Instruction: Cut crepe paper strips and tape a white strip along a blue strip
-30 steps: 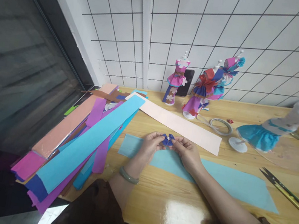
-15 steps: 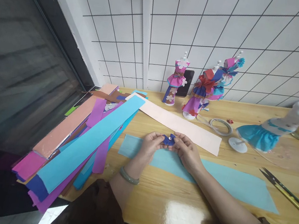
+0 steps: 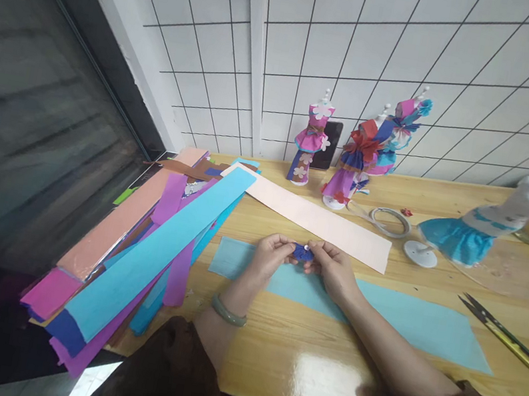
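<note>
Between the fingertips of both hands is a small dark blue piece (image 3: 303,253) with a tiny shiny white spot at its top edge. My left hand (image 3: 271,255) pinches its left side, and a green bangle circles that wrist. My right hand (image 3: 332,269) grips the right side near the shiny spot. Both hands are above a pale blue strip (image 3: 416,321) lying on the wooden table (image 3: 269,354). Just beyond them a pale pink strip (image 3: 321,221) lies at a slant.
Coloured strips (image 3: 158,254) are piled at the left. Dressed small mannequins (image 3: 312,138) and a phone (image 3: 331,147) stand by the tiled wall. At the right are a wire coil (image 3: 389,222), a blue-skirted mannequin (image 3: 460,241) and snips (image 3: 508,337).
The blue piece has shifted slightly right and turned, and its shiny spot now sits at the top edge near my right fingers. Both hands still hold it.
</note>
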A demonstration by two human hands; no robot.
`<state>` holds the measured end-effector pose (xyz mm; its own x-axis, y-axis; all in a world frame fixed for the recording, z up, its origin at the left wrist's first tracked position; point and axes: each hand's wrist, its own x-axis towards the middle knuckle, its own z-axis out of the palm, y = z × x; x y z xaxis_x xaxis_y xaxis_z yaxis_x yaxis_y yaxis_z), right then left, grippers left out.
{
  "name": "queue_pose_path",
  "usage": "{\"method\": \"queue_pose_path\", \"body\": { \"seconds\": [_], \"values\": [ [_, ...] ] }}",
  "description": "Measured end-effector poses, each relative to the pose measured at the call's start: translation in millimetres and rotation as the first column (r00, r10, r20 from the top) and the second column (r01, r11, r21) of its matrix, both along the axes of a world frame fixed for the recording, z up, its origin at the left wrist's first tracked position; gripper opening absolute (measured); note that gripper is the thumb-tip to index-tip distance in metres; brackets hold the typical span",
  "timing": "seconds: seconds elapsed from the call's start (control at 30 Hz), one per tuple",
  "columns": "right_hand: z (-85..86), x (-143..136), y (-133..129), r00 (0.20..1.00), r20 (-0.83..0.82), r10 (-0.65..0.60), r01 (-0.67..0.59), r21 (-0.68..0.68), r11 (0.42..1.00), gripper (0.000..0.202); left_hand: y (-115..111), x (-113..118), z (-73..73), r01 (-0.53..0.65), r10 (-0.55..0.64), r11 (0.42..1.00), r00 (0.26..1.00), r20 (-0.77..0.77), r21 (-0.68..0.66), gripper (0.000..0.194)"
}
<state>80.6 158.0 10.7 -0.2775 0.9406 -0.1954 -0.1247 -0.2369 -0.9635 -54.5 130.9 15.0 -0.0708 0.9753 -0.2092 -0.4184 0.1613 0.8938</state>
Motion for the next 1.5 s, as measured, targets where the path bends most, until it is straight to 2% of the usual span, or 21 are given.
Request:
{"method": "queue_pose_path", "body": {
  "seconds": [0.13,0.27,0.37,0.57,0.73,0.93,1.17,1.37,1.5],
  "values": [
    [0.0,0.3,-0.2,1.0,0.014,-0.013,0.013,0.023,1.0,0.031,-0.2,-0.7,-0.3,0.02,-0.021,1.0,0.999,0.045,0.001,0.017],
    [1.6,0.5,-0.6,0.999,0.039,0.002,-0.004,0.051,0.999,0.031,-1.3,-1.8,0.8,0.091,-0.092,0.996,0.99,0.103,0.016,0.025],
    [2.6,0.1,-1.1,0.999,0.05,0.022,-0.025,0.067,0.997,0.032,-2.0,-1.5,1.0,0.13,-0.132,0.991,0.988,0.08,0.035,0.023],
    [1.6,0.3,-0.7,0.998,0.05,0.038,-0.043,0.095,0.995,0.033,-1.1,0.2,-1.8,0.094,-0.094,0.995,0.995,-0.017,0.029,0.02],
    [3.2,0.8,-0.3,0.998,-0.032,0.054,-0.053,0.046,0.998,0.031,-0.2,-1.7,-1.0,0.053,-0.053,0.999,0.996,0.065,0.006,0.022],
    [7.1,-0.4,-2.3,0.991,-0.029,0.132,-0.128,0.113,0.985,0.04,0.3,-4.9,-1.1,0.014,-0.016,1.0,0.987,0.157,0.015,0.021],
    [2.3,2.1,0.7,0.997,-0.032,0.068,-0.062,0.154,0.986,0.045,0.3,-6.1,-2.3,0.001,-0.005,1.0,0.982,0.191,0.023,0.019],
    [3.3,2.5,1.4,0.999,-0.04,0.007,-0.001,0.15,0.989,0.041,0.3,-7.0,-0.8,0.004,-0.011,0.999,0.978,0.207,0.037,0.02],
    [5.1,1.2,0.3,0.997,-0.055,0.045,-0.039,0.114,0.993,0.041,-0.5,-5.2,0.9,0.038,-0.042,0.999,0.982,0.186,0.026,0.02]
  ]
}}
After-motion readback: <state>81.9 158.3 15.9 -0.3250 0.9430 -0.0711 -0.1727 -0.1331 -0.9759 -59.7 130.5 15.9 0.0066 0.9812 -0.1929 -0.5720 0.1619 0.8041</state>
